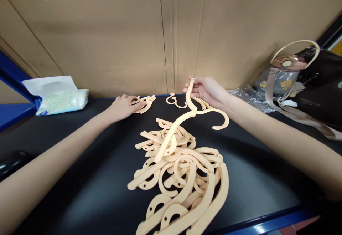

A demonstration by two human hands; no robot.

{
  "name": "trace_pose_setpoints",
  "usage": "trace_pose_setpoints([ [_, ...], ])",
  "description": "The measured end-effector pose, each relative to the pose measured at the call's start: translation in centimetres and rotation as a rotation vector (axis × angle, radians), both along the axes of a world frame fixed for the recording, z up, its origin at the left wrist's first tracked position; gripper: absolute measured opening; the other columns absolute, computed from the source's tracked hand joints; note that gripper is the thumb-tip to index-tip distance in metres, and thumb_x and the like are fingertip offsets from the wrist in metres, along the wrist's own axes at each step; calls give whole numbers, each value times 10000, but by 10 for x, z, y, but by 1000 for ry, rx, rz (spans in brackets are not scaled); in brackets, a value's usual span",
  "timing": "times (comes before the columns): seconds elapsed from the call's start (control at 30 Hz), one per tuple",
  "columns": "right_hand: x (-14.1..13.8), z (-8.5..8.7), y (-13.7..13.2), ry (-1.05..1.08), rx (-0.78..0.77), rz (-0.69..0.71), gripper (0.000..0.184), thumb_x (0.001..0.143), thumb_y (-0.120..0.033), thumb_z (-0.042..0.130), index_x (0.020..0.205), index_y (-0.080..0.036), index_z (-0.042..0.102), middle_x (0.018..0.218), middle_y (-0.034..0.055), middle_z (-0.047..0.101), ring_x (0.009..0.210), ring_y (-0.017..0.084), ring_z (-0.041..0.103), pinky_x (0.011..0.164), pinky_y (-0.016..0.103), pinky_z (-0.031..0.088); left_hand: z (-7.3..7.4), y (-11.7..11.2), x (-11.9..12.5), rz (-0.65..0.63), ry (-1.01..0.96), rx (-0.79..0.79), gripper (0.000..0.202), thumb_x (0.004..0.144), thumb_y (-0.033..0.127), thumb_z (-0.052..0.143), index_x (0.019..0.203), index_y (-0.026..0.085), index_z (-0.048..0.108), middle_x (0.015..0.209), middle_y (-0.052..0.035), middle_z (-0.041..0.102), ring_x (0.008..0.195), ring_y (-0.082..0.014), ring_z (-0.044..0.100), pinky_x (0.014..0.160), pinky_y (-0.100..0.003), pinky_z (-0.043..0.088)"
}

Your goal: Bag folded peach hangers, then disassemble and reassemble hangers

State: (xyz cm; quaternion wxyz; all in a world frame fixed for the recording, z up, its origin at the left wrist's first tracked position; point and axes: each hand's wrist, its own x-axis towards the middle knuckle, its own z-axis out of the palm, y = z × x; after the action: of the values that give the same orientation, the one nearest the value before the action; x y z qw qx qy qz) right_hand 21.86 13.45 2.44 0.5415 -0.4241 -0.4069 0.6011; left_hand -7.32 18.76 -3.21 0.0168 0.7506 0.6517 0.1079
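Observation:
My right hand (207, 88) is closed on one arm of a cream plastic folding hanger (175, 128). The hanger hangs with its hook turned to the right and its other arm slanting down over a heap. That heap of hangers (184, 188), several of them overlapping, spreads across the middle and front of the table. At the back left, my left hand (121, 107) has its fingers bent around a hanger arm (146, 105) in a small group of loose curved pieces. Its fingertips are partly hidden among them.
Two loose hooks (175, 101) lie at the back of the black table (256, 178). More curved pieces (202, 103) sit under my right hand. A tissue pack (61, 97) is at left, a strapped bottle (287, 80) and black bag (320, 92) at right. Cardboard (120, 31) walls the back.

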Motion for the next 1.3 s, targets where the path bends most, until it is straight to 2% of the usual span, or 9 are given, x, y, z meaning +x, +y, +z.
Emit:
trace_pose_setpoints([
  [0.07,-1,1,-1,-10,-2,-3,247,1018,-83,322,846,-172,475,630,11,631,539,113,664,400,151,505,-4,-3,3,-17,-4,8,786,826,652,509,1353,75,589,1415,-212,543,1327,-438,447,1090,-503,357],
  [0.17,-3,2,-2,-24,3,6,236,1018,-80,322,863,-168,477,636,9,633,540,113,670,401,149,506,-9,-3,7,-34,-33,43,809,823,631,509,1371,37,544,1403,-234,544,1319,-430,449,1086,-509,362],
  [0.43,-1,-1,-2,-42,49,30,177,1001,-66,317,962,-156,464,662,14,641,583,137,703,430,165,530,-10,7,1,-86,-157,60,587,931,435,373,1415,128,500,1321,-100,655,1159,-250,631,977,-325,488],
  [0.5,-1,0,-2,-44,50,36,171,995,-63,323,960,-157,461,665,17,644,587,141,705,433,167,533,-6,8,-5,-93,-153,64,522,927,397,346,1321,166,598,1249,-77,697,1082,-246,664,940,-324,504],
  [0.6,-1,1,-3,-42,47,37,183,987,-56,319,942,-163,462,665,20,643,582,139,695,434,170,533,-2,10,-13,-115,-122,76,394,836,416,488,1078,220,728,1124,-72,739,1000,-282,681,890,-349,518],
  [0.73,-2,1,-4,-39,41,37,189,986,-62,324,936,-172,470,663,18,646,584,136,686,436,176,537,0,9,-19,-93,-117,114,298,778,459,590,930,245,729,1018,-80,755,918,-297,697,809,-358,542],
  [0.97,-4,2,-5,-48,42,49,193,1002,-76,318,929,-170,470,660,16,643,568,134,691,427,173,529,5,2,-15,-29,-144,165,337,789,266,551,1093,188,675,1028,-118,753,966,-321,697,904,-418,522],
  [1.17,-4,1,-4,-47,48,55,191,987,-59,323,933,-168,470,658,17,646,572,134,692,422,168,524,7,16,-9,42,-310,100,391,805,288,554,1143,129,671,993,-117,773,911,-251,731,793,-311,579],
  [1.3,-3,1,-5,-42,63,66,184,981,-59,332,951,-161,482,669,20,647,596,140,700,423,168,525,6,25,-3,58,-330,81,376,785,310,581,1090,124,698,1026,-137,767,935,-266,726,823,-330,577],
])
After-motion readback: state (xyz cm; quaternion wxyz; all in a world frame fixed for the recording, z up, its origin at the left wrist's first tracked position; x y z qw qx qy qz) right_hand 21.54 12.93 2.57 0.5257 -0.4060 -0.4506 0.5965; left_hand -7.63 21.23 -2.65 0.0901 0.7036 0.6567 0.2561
